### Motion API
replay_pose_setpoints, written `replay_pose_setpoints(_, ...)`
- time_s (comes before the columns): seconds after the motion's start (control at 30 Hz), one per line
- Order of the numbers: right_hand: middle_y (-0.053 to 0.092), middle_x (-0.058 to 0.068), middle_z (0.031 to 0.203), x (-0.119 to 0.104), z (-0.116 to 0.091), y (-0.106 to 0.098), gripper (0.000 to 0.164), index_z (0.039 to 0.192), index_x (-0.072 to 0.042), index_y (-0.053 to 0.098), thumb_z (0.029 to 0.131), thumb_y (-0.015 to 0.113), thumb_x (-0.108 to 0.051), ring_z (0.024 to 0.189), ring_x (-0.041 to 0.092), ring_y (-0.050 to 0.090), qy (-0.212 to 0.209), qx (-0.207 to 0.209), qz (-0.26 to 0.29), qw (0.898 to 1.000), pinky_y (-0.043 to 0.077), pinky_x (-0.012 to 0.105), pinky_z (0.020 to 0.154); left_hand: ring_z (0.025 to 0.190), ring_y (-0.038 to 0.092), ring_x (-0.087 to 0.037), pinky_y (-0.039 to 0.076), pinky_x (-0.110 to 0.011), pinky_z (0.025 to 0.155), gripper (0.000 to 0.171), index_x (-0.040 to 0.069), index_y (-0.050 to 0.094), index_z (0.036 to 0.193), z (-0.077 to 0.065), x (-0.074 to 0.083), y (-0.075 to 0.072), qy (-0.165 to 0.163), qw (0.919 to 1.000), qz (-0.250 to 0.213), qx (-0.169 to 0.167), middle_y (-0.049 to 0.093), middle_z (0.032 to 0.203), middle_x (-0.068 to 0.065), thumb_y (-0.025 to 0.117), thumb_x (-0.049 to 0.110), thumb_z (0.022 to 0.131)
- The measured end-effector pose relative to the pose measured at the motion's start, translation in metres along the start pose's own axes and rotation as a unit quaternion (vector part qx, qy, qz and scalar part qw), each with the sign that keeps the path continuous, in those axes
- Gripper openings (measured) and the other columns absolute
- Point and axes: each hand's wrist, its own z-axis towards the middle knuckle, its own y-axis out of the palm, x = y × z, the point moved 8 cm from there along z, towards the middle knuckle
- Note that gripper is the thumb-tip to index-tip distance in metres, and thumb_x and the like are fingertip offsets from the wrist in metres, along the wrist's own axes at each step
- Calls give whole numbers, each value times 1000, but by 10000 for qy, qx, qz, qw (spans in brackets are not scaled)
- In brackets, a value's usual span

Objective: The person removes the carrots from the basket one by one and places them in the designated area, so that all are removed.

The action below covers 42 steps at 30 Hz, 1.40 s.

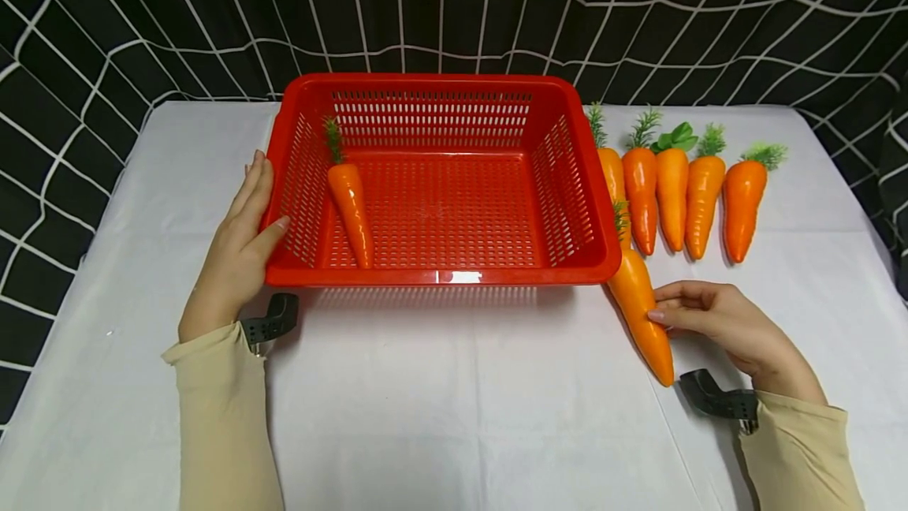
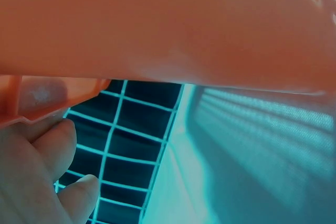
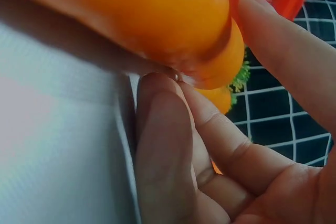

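My left hand [image 1: 237, 247] holds the left rim of a red slotted plastic basket [image 1: 440, 276], thumb over the rim and fingers along the outside. In the left wrist view, fingers [image 2: 55, 145] reach up beneath the rim [image 2: 52, 95]. One carrot [image 1: 350, 211] with green tops lies in the basket's left part. At the basket's front right corner, my right hand [image 1: 723, 322] holds an orange carrot [image 1: 644, 314] at its side, the tip pointing toward me. The right wrist view shows fingertips at the underside of this carrot [image 3: 173, 14].
Several carrots stand in a row right of the basket, among them a leafy-topped one [image 1: 672, 195] and the outermost one [image 1: 742, 211]. Another carrot [image 1: 612, 172] is partly hidden by the basket wall. A white cloth [image 1: 440, 400] covers the table; black netting-patterned fabric [image 1: 454, 14] rises behind it.
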Motion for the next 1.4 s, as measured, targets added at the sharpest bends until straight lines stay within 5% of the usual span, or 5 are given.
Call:
replay_pose_setpoints(0.23, 69, -8, 89, 1, 3, -5, 16, 105, -8, 68, 91, 62, -11, 79, 9, 66, -265, 90, 540, 9981, 52, 21, 71, 144, 6, -15, 11, -47, 113, 60, 10, 19, 150, -2, -1, -3, 4, 10000, 9, 26, 9, 158, 3, 43, 11, 96)
replay_pose_setpoints(0.37, 70, -6, 91, 1, 4, -7, 22, 98, -19, 71, 92, 58, -3, 80, 10, 67, -455, 18, 1217, 9915, 53, 21, 71, 144, 5, -15, 10, -47, 114, 60, 10, 19, 150, -1, -1, -4, 7, 10000, -39, 29, 9, 158, 2, 43, 11, 96)
replay_pose_setpoints(1.07, 69, 11, 103, -62, -2, -19, 31, 109, 1, 66, 93, 44, 14, 94, 20, 68, -1808, -92, 3126, 9325, 52, 26, 80, 144, 4, -15, 9, -42, 114, 60, 9, 17, 151, 4, 1, -1, 20, 10000, 4, -60, 7, 158, 2, 43, 10, 96)
replay_pose_setpoints(1.27, 68, 13, 106, -101, -4, -14, 30, 112, 6, 63, 91, 43, 16, 95, 23, 67, -2249, -60, 3120, 9231, 52, 28, 81, 144, 3, -16, 8, -42, 115, 60, 8, 16, 151, 4, -2, -1, 15, 9999, 43, -99, 7, 158, 1, 44, 10, 97)
replay_pose_setpoints(1.4, 69, 11, 104, -128, -6, -9, 27, 112, 3, 64, 91, 49, 12, 90, 19, 68, -2225, 124, 2813, 9334, 50, 17, 67, 144, 4, -15, 9, -43, 114, 60, 9, 16, 151, 5, -3, -1, 22, 9999, 68, -100, 7, 158, 2, 44, 11, 97)
